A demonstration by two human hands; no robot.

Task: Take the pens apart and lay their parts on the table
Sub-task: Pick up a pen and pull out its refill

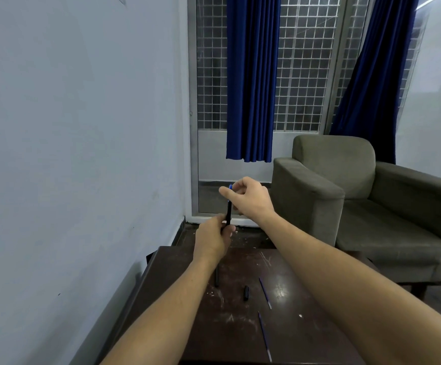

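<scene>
Above the far end of the scratched dark brown wooden table (177,270), seen from the head camera, both hands are up and working on a slim black pen with a blue top end (229,209). It stands nearly upright in the air, well clear of the tabletop. The left hand (212,239) is curled round its lower end, fingers wrapped on the barrel. The right hand (249,198) pinches the blue top between thumb and fingertips. That looks like a twist or a pull at that end, though I cannot tell which.

Down on the table, here is the score. A thin blue ink refill (265,293) lies near the middle, and a second thin blue refill (264,337) lies nearer the person. A short black stubby piece (245,293) sits just left of the first refill. A longer black tube (216,279) is half hidden behind the left forearm.

Two refills are out, so I judge two pens have been opened. I count fewer black shells than that would need, and some may lie under the arms.

The pen in hand looks whole, so it seems to be at its very start: end piece off, refill out, parts laid down. Whether more pens wait out of frame, I cannot say.

Beyond the table stand an olive-green upholstered armchair (345,196) and dark blue curtains (252,75).
</scene>
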